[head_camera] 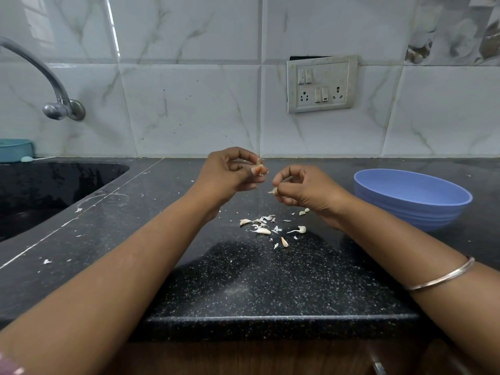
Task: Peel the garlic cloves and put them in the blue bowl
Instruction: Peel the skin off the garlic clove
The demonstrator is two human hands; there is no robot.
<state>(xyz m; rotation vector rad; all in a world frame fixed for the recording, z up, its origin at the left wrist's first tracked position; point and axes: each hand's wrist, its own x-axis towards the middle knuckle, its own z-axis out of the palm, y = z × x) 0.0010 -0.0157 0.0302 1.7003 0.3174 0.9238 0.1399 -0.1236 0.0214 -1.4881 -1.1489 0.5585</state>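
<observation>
While a clove (259, 166) is pinched in the left hand (230, 174) above the counter (243, 280), a skin scrap (273, 191) is gripped by the right hand (305, 190). Peeling seems midway; remaining skin must be stripped before the bowl (411, 197), well right, is reached.

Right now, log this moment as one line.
stage: peeling | left hand: pinches garlic clove | right hand: pinches peel | blue bowl: right, contents unseen | loose cloves: countertop
</observation>
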